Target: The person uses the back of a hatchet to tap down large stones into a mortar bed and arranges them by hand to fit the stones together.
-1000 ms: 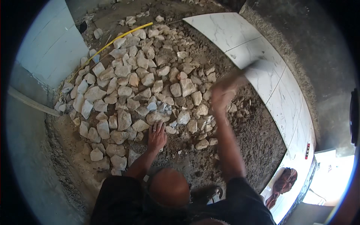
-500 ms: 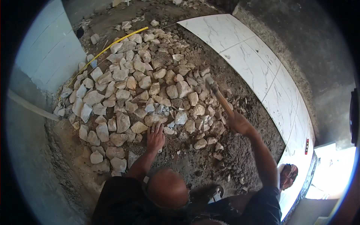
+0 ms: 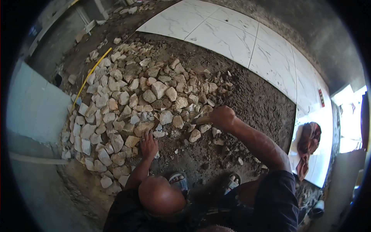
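Many stones (image 3: 124, 98) between yellow strip (image 3: 92, 71) and unclenched left hand (image 3: 149, 147), right hand (image 3: 223, 117) round handle (image 3: 204, 119)

Head view: left fisheye on my head, facing steeply down, upright, unmirrored. Near enough that my left hand (image 3: 148, 147) and right hand (image 3: 223, 116) sit around mid-frame, my forearms (image 3: 257, 145) coming up from below. Wide enough to take in the stones (image 3: 102, 99) ahead, my sandalled feet (image 3: 178, 181) and the white tiles (image 3: 228, 40) curving round the upper right. Straight edges bow toward the black round rim.
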Demonstrator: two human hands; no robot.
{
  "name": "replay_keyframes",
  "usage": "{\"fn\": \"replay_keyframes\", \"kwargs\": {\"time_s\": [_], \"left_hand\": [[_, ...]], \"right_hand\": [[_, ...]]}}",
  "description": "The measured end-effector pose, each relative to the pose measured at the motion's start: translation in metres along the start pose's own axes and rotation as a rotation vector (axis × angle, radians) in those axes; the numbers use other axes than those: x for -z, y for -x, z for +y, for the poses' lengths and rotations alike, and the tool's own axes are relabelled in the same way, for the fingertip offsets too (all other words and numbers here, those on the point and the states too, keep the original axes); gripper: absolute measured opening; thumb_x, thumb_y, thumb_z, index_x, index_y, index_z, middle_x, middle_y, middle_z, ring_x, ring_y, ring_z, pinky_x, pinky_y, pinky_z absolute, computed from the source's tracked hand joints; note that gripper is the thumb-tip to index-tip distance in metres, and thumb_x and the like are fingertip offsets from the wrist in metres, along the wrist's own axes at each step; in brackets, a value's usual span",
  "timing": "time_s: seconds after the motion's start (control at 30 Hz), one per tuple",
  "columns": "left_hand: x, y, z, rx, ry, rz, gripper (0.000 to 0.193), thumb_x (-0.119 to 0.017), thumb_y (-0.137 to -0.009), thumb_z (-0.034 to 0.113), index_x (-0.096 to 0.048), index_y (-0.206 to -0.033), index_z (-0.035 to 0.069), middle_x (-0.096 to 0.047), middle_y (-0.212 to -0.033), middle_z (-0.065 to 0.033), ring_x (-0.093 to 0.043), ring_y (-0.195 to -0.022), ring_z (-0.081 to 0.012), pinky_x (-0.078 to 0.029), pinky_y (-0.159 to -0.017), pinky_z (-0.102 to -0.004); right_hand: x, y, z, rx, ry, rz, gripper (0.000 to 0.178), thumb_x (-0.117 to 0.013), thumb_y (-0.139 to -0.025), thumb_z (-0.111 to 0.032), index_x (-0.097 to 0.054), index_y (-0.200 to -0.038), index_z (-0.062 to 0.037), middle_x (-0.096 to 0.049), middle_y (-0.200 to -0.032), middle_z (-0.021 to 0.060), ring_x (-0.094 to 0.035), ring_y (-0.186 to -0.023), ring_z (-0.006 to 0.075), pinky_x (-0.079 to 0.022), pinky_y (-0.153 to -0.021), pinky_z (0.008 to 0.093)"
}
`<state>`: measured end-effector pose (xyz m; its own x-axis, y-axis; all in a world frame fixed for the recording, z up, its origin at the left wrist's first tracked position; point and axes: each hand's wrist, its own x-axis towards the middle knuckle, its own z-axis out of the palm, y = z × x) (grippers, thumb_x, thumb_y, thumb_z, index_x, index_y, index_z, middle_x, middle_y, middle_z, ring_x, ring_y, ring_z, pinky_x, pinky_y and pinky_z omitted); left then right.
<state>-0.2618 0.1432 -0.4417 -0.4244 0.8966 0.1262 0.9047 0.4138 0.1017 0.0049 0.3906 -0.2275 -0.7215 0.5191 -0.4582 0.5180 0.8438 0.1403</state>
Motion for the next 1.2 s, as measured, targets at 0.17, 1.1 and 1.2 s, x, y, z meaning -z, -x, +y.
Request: {"fn": "replay_keyframes", "kwargs": {"time_s": [0.17, 1.1, 1.2], "left_hand": [[0.003, -0.004, -0.003, 0.012, 0.088, -0.196, 0.058, -0.052, -0.088, 0.03, -0.035, -0.136, 0.002, -0.03, -0.142, -0.0136, -0.033, -0.13, -0.0353, -0.034, -0.102, -0.0477], [0.072, -0.202, 0.003, 0.06, -0.05, -0.559, 0.061, -0.055, -0.081, 0.012, -0.034, -0.138, 0.012, -0.043, -0.136, -0.0175, -0.048, -0.119, -0.0362, -0.044, -0.094, -0.045], [0.039, -0.208, -0.034, 0.039, -0.058, -0.389, 0.065, -0.055, -0.081, 0.012, -0.03, -0.14, 0.014, -0.031, -0.145, -0.0159, -0.043, -0.124, -0.0351, -0.043, -0.096, -0.0451]], "right_hand": [[-0.011, 0.016, 0.023, 0.064, -0.116, 0.022, 0.02, -0.064, -0.075, -0.023, -0.066, -0.093, -0.0164, -0.068, -0.079, 0.0065, -0.069, -0.076, 0.0265, -0.056, -0.062, 0.0376], [0.0, 0.097, 0.051, 0.225, -0.423, -0.17, 0.025, -0.054, -0.089, -0.035, -0.062, -0.086, -0.0119, -0.065, -0.065, 0.0022, -0.066, -0.064, 0.016, -0.054, -0.062, 0.0321], [-0.047, 0.099, 0.017, 0.205, -0.429, -0.143, 0.019, -0.057, -0.087, -0.03, -0.061, -0.089, -0.0115, -0.065, -0.067, 0.0037, -0.066, -0.063, 0.0201, -0.054, -0.06, 0.0338]]}}
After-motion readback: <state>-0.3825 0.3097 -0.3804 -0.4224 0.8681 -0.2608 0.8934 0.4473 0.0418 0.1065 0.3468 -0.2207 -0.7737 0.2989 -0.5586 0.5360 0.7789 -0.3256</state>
